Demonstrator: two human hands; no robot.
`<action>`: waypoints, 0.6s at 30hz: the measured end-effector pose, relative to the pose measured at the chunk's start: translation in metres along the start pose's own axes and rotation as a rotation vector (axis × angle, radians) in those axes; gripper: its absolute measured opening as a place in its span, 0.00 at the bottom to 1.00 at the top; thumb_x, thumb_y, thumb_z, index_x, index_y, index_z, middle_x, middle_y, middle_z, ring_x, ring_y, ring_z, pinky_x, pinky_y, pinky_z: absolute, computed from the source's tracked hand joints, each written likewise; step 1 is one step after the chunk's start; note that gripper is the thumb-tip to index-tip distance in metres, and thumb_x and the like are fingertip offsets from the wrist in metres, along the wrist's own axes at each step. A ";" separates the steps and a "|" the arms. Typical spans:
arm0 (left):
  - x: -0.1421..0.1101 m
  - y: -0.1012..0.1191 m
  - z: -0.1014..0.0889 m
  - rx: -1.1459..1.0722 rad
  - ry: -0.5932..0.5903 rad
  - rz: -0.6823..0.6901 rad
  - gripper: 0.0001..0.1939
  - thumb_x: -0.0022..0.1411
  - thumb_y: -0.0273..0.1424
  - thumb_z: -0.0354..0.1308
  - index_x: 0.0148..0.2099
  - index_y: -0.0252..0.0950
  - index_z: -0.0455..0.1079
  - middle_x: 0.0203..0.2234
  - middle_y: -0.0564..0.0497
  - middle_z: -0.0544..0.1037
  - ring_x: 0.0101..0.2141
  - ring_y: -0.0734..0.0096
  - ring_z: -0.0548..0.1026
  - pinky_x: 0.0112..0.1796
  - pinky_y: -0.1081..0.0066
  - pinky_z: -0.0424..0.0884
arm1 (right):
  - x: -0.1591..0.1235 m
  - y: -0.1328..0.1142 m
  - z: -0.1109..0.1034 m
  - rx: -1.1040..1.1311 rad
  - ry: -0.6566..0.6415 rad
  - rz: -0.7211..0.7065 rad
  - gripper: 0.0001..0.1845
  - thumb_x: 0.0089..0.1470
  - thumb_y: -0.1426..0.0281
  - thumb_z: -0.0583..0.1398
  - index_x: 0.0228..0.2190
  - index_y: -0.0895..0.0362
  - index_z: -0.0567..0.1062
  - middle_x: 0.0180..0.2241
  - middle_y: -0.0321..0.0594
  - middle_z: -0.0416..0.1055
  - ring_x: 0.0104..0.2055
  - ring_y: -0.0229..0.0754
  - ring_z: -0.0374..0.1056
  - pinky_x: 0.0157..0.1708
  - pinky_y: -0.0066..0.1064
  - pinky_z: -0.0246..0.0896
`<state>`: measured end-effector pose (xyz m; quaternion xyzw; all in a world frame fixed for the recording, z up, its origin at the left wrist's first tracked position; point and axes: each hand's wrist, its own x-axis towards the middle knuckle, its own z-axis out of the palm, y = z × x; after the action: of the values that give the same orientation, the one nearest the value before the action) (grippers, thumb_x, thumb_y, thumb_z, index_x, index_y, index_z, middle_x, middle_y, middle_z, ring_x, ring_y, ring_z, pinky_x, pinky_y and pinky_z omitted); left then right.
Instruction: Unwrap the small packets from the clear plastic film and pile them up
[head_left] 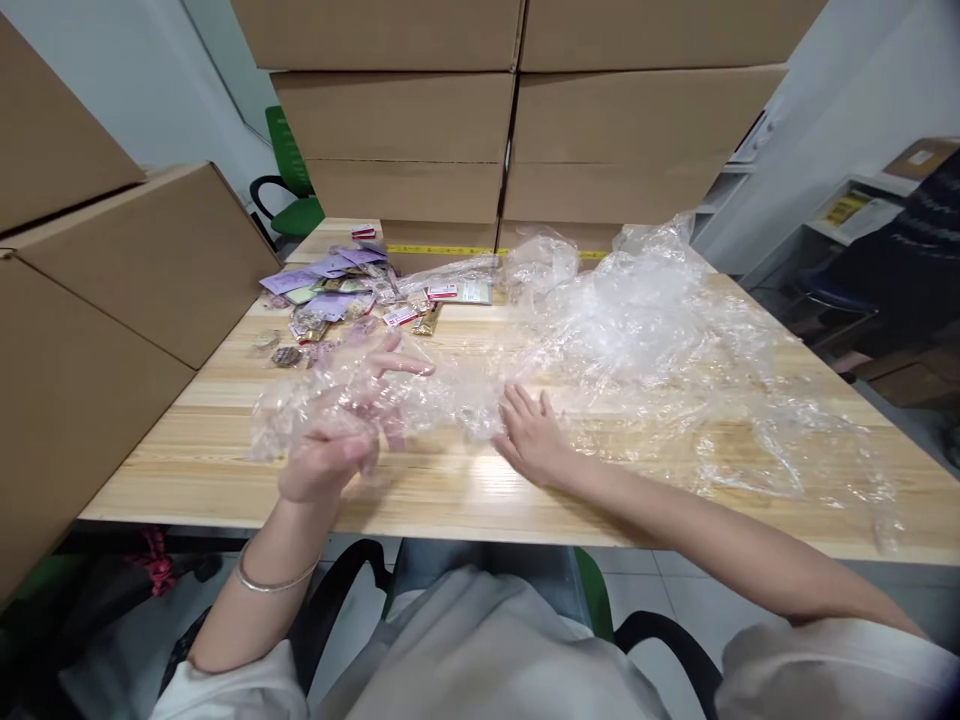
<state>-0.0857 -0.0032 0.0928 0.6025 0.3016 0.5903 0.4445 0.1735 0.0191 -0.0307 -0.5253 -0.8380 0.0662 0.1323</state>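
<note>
My left hand (328, 462) is closed on a strip of clear plastic film (457, 395) above the left part of the table, with motion smearing its fingers. Pale finger shapes also show through the film just beyond that hand. Palm down, my right hand (534, 436) rests at the film's near edge with fingers spread, pressing or touching it. To the right, a large crumpled heap of clear plastic film (637, 310) spreads over the table. Small packets (341, 268), some purple and some with red-and-white labels, lie piled beyond my left hand.
Large cardboard boxes (405, 120) stand along the back, and more cardboard boxes (142, 260) border the left side. A yellow measuring tape (442, 250) runs along the table's (465, 500) far edge. A green chair (289, 170) stands behind at left; a dark-clothed person (892, 270) is at right.
</note>
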 end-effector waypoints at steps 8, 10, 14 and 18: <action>0.011 -0.006 0.010 -0.372 -0.167 -0.107 0.32 0.42 0.43 0.66 0.04 0.41 0.47 0.02 0.55 0.53 0.12 0.68 0.66 0.55 0.48 0.68 | 0.093 0.055 -0.038 -0.070 0.241 0.088 0.25 0.59 0.74 0.52 0.57 0.68 0.67 0.62 0.61 0.60 0.67 0.61 0.49 0.63 0.59 0.40; 0.009 -0.006 0.013 -0.459 -0.202 -0.199 0.34 0.43 0.41 0.65 0.05 0.39 0.42 0.01 0.56 0.49 0.08 0.73 0.61 0.47 0.53 0.75 | 0.102 0.048 -0.055 0.144 0.330 0.027 0.23 0.58 0.74 0.52 0.54 0.64 0.71 0.60 0.57 0.64 0.64 0.59 0.54 0.61 0.57 0.46; 0.007 -0.006 0.020 -0.647 -0.134 -0.273 0.36 0.51 0.42 0.59 0.07 0.39 0.38 0.02 0.59 0.37 0.04 0.79 0.50 0.23 0.65 0.75 | 0.086 0.010 -0.069 1.027 -0.114 -0.107 0.27 0.62 0.54 0.47 0.50 0.56 0.73 0.53 0.50 0.71 0.57 0.52 0.65 0.55 0.50 0.59; 0.015 -0.005 0.031 -0.685 0.092 -0.341 0.31 0.59 0.42 0.53 0.12 0.38 0.42 0.06 0.58 0.46 0.07 0.81 0.48 0.13 0.74 0.60 | 0.056 -0.021 -0.062 1.580 -0.611 -0.102 0.47 0.46 0.31 0.46 0.45 0.57 0.75 0.47 0.52 0.75 0.54 0.54 0.67 0.51 0.48 0.62</action>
<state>-0.0525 0.0068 0.0979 0.3332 0.2025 0.6010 0.6977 0.1504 0.0579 0.0426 -0.1990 -0.5673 0.7650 0.2309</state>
